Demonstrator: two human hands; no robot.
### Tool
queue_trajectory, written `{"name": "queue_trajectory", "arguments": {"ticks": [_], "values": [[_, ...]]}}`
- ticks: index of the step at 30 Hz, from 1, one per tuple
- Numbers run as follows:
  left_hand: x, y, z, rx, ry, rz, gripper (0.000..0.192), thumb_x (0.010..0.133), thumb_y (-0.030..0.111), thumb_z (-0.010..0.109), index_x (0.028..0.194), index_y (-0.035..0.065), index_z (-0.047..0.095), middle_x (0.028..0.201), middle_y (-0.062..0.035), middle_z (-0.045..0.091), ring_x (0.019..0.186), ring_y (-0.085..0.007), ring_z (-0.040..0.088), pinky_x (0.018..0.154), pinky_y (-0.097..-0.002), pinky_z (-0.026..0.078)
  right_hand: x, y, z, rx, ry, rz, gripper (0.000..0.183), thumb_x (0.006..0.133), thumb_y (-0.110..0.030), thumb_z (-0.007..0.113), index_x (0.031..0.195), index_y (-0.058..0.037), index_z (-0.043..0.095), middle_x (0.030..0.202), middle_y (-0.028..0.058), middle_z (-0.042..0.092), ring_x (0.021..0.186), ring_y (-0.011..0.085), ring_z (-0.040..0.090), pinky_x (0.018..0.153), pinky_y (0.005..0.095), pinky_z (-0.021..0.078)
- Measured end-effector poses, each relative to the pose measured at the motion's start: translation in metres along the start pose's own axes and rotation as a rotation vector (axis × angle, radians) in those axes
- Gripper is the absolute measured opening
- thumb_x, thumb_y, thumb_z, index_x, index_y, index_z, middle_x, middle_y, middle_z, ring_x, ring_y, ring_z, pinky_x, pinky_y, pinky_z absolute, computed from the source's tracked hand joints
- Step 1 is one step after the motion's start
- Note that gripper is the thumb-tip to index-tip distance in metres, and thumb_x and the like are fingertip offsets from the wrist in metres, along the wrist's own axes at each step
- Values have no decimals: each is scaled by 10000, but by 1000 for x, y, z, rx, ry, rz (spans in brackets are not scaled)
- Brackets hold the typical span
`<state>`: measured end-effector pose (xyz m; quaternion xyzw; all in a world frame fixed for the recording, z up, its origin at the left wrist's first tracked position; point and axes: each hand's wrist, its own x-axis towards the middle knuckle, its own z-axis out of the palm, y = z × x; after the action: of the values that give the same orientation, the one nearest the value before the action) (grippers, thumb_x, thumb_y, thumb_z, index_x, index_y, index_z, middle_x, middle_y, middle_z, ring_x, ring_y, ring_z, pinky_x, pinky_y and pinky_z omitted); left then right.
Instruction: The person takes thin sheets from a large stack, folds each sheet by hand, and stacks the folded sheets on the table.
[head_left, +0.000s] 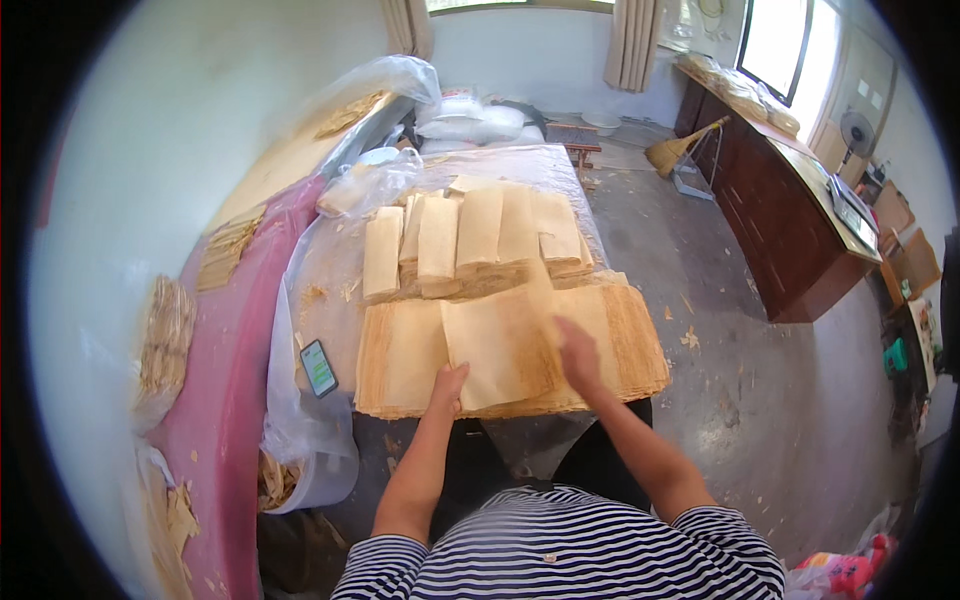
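A wide stack of thin tan sheets (637, 345), browner towards its ends, lies at the near edge of a plastic-covered table. My left hand (450, 388) grips the near left corner of a loose tan sheet (491, 345) on top of the stack. At this sheet's right side is my right hand (579, 356), blurred, with a narrow blurred piece of the same material at its fingers; its exact grip is unclear. Beyond the wide stack stand several piles of narrower folded tan sheets (439, 236), side by side.
A smartphone (319, 369) lies on the table's left part. A white bucket of scraps (322, 480) stands below the table at the left. Along the left wall runs a pink-covered surface (225, 375) with bundled sheets. A brown wooden counter (795, 255) and a broom (671, 154) are at the right.
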<state>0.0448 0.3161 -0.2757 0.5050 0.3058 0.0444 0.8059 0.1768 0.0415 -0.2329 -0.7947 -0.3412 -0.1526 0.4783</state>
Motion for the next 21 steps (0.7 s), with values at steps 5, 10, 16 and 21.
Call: {"name": "queue_trajectory", "arguments": {"ticks": [5,10,16,21], "values": [[-3,-3,-5,-71,-47,51,409,982,121,588,1356,-22,503,1160,-156,657,1050,-300,666,889,-401,575,-48,-71,59,-533,-331,-238,655,795,-171,648,1441,-175,538,1494,154,485,1433,303,401,1167,509,245],[-19,2,10,-52,146,337,467,995,126,551,1448,40,477,1206,-161,670,1147,-289,625,1011,-384,484,-55,-70,61,-485,-418,-159,672,815,-239,674,1464,-185,508,1522,157,443,1452,335,356,1176,526,223],[-8,2,-1,560,-9,384,361,967,123,554,1317,68,619,1259,-189,662,1206,-280,611,1033,-359,458,-47,-90,64,-536,-521,-139,749,839,-408,699,1505,-172,451,1556,175,393,1475,337,314,1188,535,201],[-46,-33,8,360,172,300,360,931,101,562,1275,7,616,1263,-196,650,1185,-290,623,1022,-369,468,-63,-105,55,-283,-555,-155,743,855,-402,704,1491,-116,446,1560,194,383,1475,352,311,1194,527,197]]}}
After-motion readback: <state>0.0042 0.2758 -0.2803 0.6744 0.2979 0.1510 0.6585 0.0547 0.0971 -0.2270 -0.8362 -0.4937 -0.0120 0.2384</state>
